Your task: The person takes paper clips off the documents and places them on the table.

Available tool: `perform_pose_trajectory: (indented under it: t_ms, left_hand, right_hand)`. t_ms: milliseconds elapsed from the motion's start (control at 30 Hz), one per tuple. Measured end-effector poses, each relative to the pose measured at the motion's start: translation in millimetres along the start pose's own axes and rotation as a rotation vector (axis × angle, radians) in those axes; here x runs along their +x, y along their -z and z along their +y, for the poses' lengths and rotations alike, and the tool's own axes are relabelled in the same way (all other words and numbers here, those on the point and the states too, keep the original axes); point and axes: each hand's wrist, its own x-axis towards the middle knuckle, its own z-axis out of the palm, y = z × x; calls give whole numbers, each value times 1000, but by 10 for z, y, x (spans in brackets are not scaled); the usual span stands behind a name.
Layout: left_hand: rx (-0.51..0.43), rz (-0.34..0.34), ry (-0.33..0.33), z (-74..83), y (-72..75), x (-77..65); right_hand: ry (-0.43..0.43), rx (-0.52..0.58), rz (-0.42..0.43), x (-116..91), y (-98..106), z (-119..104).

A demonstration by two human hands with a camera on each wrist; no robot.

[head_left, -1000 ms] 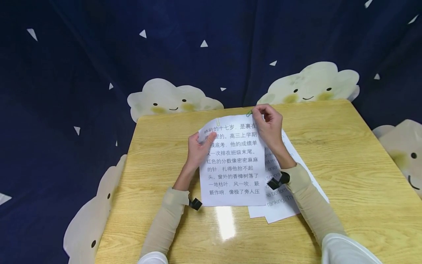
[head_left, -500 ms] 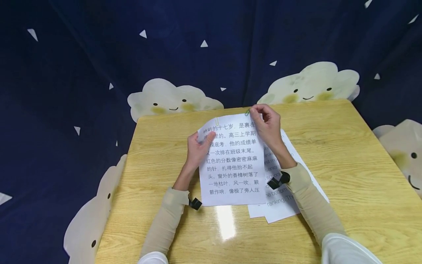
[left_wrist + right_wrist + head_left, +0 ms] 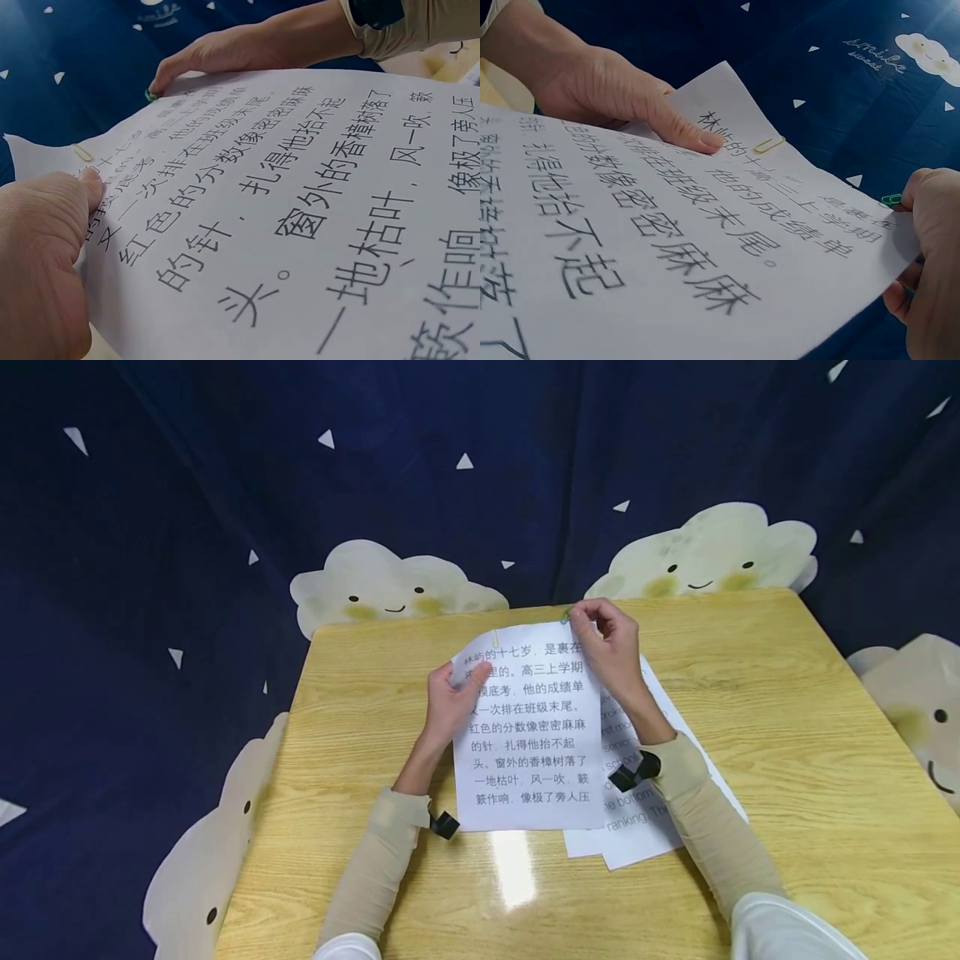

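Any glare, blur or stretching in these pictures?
Head view: white glare on the table, just below the printed sheet; left wrist view: nearby print looks crisp, the curtain's lettering soft; right wrist view: perspective shrinks the characters toward the green clip.

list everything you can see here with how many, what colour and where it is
table: 1, yellowish wood, below the papers
Chinese-text sheet: 1 visible, white, held up over the table
yellow paper clip: 1, yellow, top edge of that sheet, toward the left
green paper clip: 1, green, same edge, toward the right
English-text sheets: at least 2, white, on the table, partly covered
backdrop: 1, dark blue with white triangles and pale clouds, behind the table
sleeves: 2, beige, on the forearms
left hand: 1, bare, gripping the sheet's left edge
right hand: 1, bare, pinching the green paper clip
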Motion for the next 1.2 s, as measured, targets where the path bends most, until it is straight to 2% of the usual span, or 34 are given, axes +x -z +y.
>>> perform_pose_trajectory:
  t_ms: [500,933,1133,1200]
  left_hand:
    - [-5,-3,-10,-8,-5,0]
    - [-7,-14,-1,-27,2,6]
    - [-5,-1,-27,-46,19,15]
    - [-4,-2,-40,-57,24,21]
  right_hand:
    - [46,19,14,55,60,46]
    - [34,34,7,77,142,66]
    - [43,23,6,101,185,84]
    - [47,22,6,114,209,159]
